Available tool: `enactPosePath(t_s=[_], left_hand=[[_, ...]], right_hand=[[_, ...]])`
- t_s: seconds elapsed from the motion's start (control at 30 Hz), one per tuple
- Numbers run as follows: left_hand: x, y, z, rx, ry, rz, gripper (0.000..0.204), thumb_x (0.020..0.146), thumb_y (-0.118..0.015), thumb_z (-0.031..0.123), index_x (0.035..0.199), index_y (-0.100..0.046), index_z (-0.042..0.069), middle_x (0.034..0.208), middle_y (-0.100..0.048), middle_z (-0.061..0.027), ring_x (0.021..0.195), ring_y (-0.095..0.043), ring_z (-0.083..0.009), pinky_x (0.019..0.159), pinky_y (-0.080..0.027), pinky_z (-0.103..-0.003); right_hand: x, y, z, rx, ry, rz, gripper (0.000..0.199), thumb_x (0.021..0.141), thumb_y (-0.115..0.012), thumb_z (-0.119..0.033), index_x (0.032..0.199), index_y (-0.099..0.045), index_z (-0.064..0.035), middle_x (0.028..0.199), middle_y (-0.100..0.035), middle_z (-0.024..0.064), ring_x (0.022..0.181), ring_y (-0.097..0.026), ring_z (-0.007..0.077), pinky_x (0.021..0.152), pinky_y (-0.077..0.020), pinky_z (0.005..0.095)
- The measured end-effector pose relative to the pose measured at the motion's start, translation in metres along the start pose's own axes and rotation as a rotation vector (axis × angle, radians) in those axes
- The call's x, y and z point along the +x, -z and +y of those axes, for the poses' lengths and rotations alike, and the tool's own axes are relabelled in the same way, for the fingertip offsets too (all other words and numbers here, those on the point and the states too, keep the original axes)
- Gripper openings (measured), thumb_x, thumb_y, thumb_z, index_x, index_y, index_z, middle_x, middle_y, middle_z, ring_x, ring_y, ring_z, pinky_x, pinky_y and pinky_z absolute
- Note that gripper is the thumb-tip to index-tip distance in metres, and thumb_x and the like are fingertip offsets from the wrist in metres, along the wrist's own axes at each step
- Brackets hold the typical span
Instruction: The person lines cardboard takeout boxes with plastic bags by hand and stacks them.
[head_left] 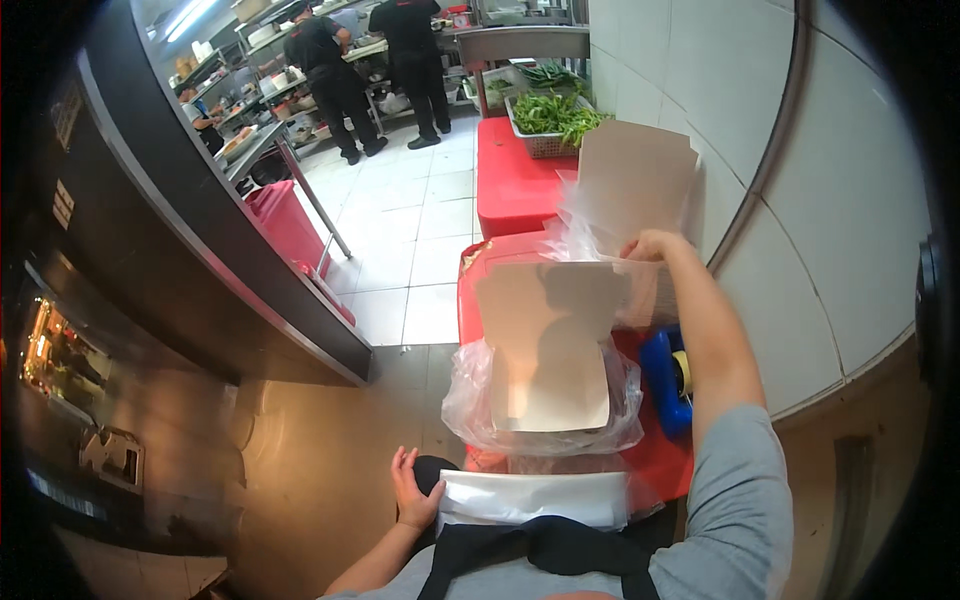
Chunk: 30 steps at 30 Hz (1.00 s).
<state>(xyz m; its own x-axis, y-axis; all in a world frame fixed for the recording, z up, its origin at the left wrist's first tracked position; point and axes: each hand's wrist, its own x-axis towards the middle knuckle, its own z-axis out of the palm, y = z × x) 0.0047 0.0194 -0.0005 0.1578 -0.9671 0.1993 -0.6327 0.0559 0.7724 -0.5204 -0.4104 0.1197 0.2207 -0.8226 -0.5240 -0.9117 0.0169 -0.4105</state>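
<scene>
My right hand [655, 246] reaches forward to the back carton, its fingers bent down among clear plastic [578, 225]; the fingertips are hidden. That open brown cardboard box [637, 170] has its flap raised by the wall. Nearer to me, another open cardboard box [548, 355] stands with its lid up, a clear plastic bag [625, 410] bunched around it. My left hand [415, 492] is low in front of me, fingers spread, its thumb by the left edge of a white, shiny flat stack or sheet [535, 497] near my lap.
A blue tape dispenser [662, 378] sits right of the near box on the red surface [515, 180]. Farther back is a basket of green leaves [550, 118]. A tiled wall [790, 270] bounds the right. Two people in dark clothes [325, 75] stand beyond, near a pink bin [285, 220].
</scene>
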Motion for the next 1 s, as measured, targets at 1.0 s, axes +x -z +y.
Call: enactPosePath(t_s=[1.0], left_hand=[[-0.019, 0.007, -0.004, 0.100, -0.125, 0.006, 0.074, 0.067, -0.075, 0.018, 0.133, -0.043, 0.007, 0.142, -0.027, -0.0208, 0.128, -0.036, -0.0397, 0.107, -0.032, -0.046]], right_hand=[[-0.268, -0.251, 0.032, 0.447, -0.330, 0.950, 0.040, 0.084, -0.064, -0.042, 0.092, -0.066, -0.0037, 0.085, -0.067, 0.0182, 0.079, -0.064, 0.0311, 0.076, -0.0493, 0.0417]])
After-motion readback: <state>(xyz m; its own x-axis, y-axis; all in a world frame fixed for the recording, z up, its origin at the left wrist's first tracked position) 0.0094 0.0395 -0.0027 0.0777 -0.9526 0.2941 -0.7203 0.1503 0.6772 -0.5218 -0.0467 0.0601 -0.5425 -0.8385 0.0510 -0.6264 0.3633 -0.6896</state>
